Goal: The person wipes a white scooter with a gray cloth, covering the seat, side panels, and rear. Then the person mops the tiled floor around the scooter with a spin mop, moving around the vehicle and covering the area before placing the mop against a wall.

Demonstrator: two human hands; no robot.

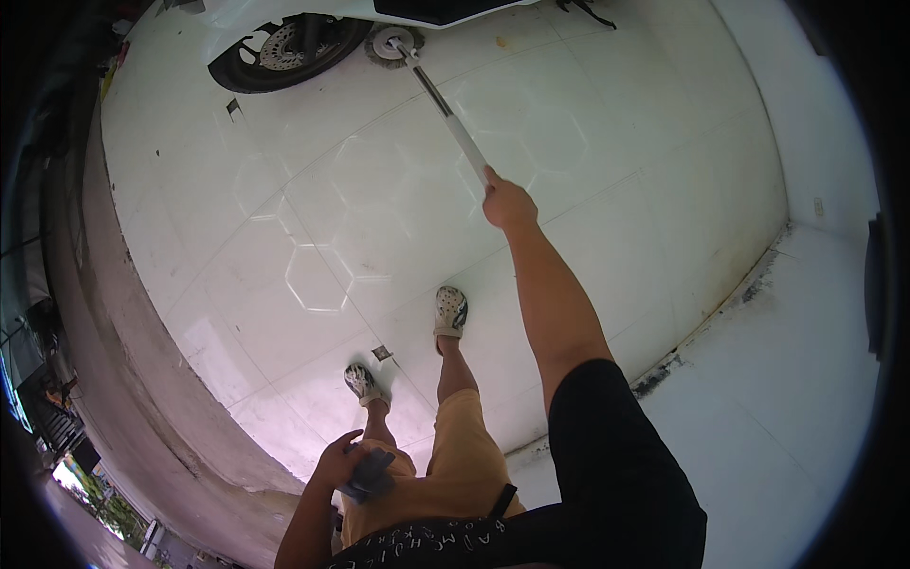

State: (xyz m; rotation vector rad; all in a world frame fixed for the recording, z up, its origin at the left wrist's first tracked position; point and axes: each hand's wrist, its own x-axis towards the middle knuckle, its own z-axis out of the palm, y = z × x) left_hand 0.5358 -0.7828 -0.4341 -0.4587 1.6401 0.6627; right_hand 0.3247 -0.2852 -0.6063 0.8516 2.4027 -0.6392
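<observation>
My right hand (509, 203) is closed round the grip of a long-handled scrubbing brush (465, 144), arm stretched forward. The brush has a white and metallic pole, and its round bristled head (391, 45) rests on the floor beside a motorbike wheel (289, 52). Low at my left thigh, my left hand (337, 463) is curled against a crumpled grey-blue cloth (369, 476). Part of its fingers is hidden, but the cloth seems held in it.
Pale, glossy tiles (398, 190) cover the floor and reflect hexagonal lights. White bodywork (455, 11) overhangs the far edge. A white wall (815, 123) with dark stains along its foot stands at the right. On the left, a rough concrete strip (142, 351) borders the tiles.
</observation>
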